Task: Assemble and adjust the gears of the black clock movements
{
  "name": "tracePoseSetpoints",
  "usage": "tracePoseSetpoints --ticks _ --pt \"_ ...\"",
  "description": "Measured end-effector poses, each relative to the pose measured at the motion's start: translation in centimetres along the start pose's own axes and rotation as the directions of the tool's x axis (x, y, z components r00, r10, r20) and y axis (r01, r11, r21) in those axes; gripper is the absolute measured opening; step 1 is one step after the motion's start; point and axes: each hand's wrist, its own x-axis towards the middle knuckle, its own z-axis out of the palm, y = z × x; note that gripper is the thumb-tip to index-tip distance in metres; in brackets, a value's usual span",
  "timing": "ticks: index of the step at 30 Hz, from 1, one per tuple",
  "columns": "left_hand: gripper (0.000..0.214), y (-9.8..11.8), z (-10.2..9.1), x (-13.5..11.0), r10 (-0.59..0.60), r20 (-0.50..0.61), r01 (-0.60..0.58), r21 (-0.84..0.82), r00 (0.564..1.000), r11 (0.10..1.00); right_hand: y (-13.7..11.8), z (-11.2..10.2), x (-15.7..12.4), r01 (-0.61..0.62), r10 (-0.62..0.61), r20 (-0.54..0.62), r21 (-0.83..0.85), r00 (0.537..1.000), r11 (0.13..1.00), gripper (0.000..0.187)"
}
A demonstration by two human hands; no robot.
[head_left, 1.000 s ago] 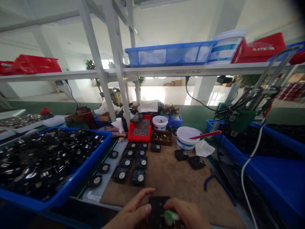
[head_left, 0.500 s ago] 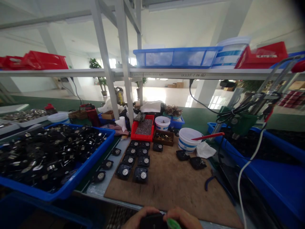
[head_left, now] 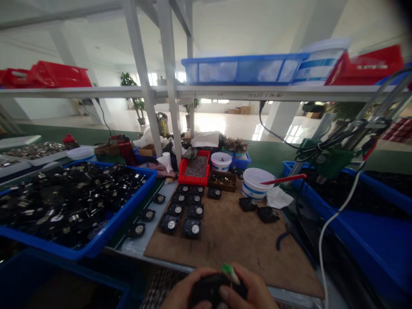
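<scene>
At the bottom middle, just off the near edge of the board, I hold a rounded black part [head_left: 207,288] in both hands. My left hand [head_left: 185,290] is wrapped round its left side. My right hand [head_left: 252,288] grips the right side, the thumb lying over the top. By the right fingers shows a small green and white piece [head_left: 228,269]; whether it is held or worn on a finger I cannot tell. Beyond my hands, several black housings with silver discs [head_left: 195,229] lie in two columns on the brown board [head_left: 225,244].
At left stands a blue crate [head_left: 120,215] full of black parts. Behind the board are a red bin [head_left: 181,173] of small pieces, a brown box [head_left: 222,185] and a white bucket [head_left: 252,189]. Blue-handled pliers [head_left: 280,241] and a white cable [head_left: 330,223] lie at right.
Both hands and the black part have come up further into view. My right thumb now shows on top of the part. The camera view has shifted slightly.
</scene>
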Motion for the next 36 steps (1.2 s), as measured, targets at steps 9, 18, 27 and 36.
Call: tracePoseSetpoints --ticks 9,18,27,36 --pt "0.045 3.6 0.8 -0.8 -0.214 -0.253 0.172 -0.178 0.943 0.969 -2.4 0.2 -2.2 0.288 -0.359 -0.144 -0.362 0.922 0.887 0.042" --pt "0.045 3.9 0.4 -0.9 -0.229 -0.235 0.173 -0.235 0.945 0.956 -3.3 1.1 -1.7 0.359 -0.478 -0.137 -0.493 0.868 0.792 0.040" --pt "0.047 4.1 0.4 -0.9 -0.207 -0.259 0.152 -0.214 0.943 0.965 -2.1 1.5 -1.8 0.317 -0.397 -0.159 -0.374 0.904 0.872 0.044" --pt "0.041 2.8 1.3 -1.5 -0.043 -0.221 0.049 0.021 0.974 0.999 -2.0 2.1 -0.2 -0.106 0.103 0.031 0.476 0.994 0.873 0.033"
